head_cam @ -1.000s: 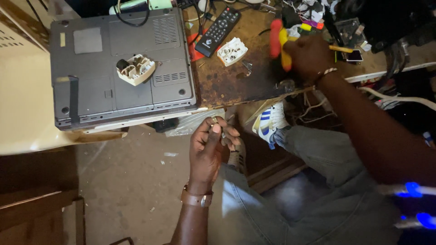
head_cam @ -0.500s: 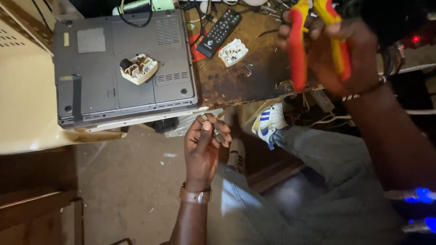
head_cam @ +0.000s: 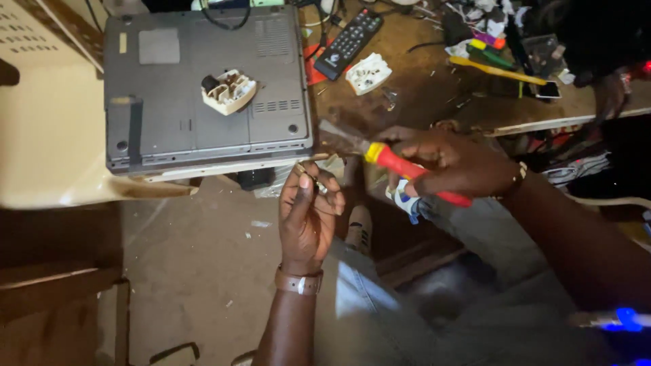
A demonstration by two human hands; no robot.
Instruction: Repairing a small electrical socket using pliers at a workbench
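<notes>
The cluttered wooden workbench [head_cam: 420,102] carries an upturned grey laptop [head_cam: 203,88], and on the laptop's underside lies an opened white plug casing [head_cam: 229,91] with its inner parts showing. A black remote [head_cam: 349,42] and a second white plug piece [head_cam: 368,73] lie on the bench beside it. Your right hand [head_cam: 454,163] is wrapped tight around red-and-yellow pliers [head_cam: 407,169], nose pointing left. Your left hand [head_cam: 308,213] pinches a small metal part [head_cam: 319,188] between its fingertips, just below the bench edge.
</notes>
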